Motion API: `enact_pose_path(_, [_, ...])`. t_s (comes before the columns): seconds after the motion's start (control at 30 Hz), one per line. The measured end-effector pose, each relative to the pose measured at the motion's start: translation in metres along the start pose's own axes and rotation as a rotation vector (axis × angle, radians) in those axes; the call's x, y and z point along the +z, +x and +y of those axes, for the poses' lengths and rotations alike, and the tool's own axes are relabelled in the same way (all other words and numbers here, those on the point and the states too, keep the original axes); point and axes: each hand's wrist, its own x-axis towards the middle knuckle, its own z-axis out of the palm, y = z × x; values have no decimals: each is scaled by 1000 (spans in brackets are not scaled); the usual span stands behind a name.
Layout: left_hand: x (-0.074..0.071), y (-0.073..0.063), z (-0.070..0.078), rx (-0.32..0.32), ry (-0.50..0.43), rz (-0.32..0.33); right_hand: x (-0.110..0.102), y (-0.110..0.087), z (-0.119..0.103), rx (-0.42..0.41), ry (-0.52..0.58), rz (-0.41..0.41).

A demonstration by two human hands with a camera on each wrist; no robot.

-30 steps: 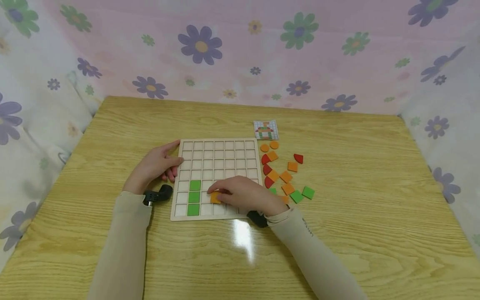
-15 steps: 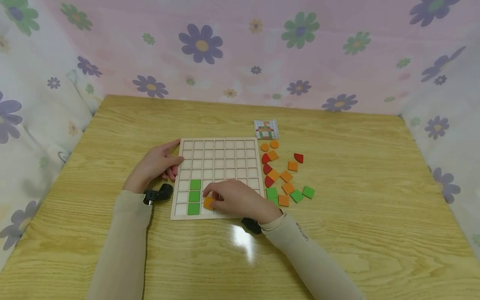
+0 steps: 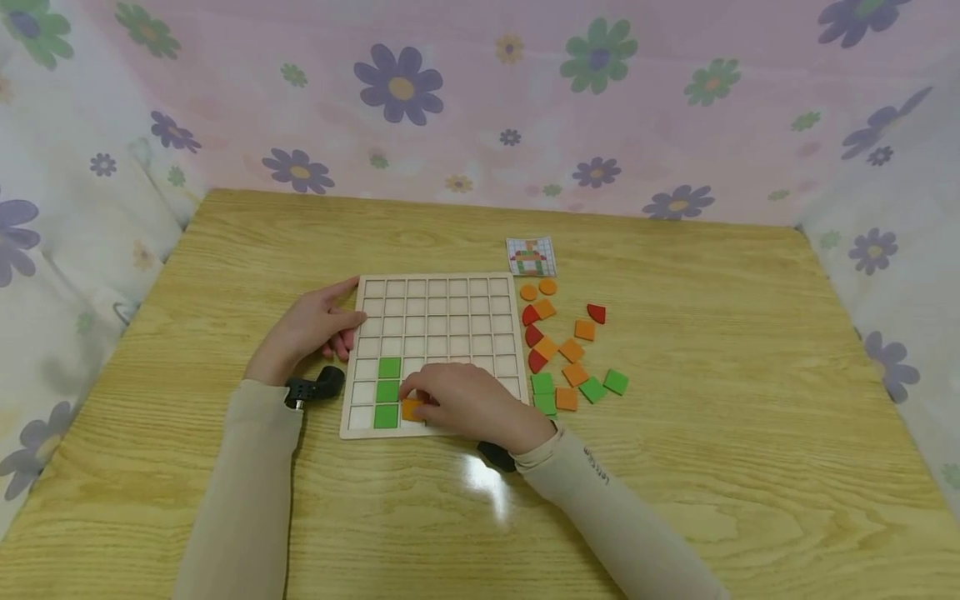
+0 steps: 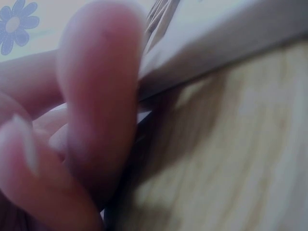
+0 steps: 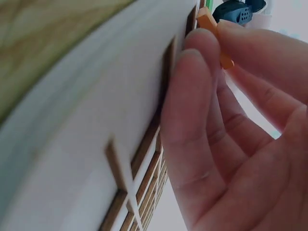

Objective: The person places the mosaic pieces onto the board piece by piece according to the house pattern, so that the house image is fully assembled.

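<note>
- The right hand pinches an orange square tile between thumb and fingertips; the grip is firmly pressed together on it.
- The orange tile is over the third column from the left edge of a pale wooden grid board, near the board's front edge—whether it touches the cell cannot be told.
- Immediately left of it, three green square tiles fill the lowest three cells of the second column.
- The left hand is at the board's left edge: thumb on the rim, index finger extended to the rear left corner, other fingers bent beside the edge. Whether it pinches the board cannot be told.
- Beyond the board's right edge lie loose pieces: two orange discs near the rear right corner; then red quarter-circles, loose orange squares and, toward the front, loose green squares.
- A small printed card lies at the board's rear right corner.
- All rest on a wood-grain table; flower-patterned cloth rises behind its rear edge.
</note>
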Motion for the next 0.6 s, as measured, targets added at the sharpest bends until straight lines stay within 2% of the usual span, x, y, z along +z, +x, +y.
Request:
enact_pose_path(0.37, [0, 1, 1, -11, -13, 3, 6, -3, -7, 18, -116, 75])
enact_pose_path(0.6, [0, 0, 1, -8, -10, 4, 6, -3, -9, 27, -121, 64])
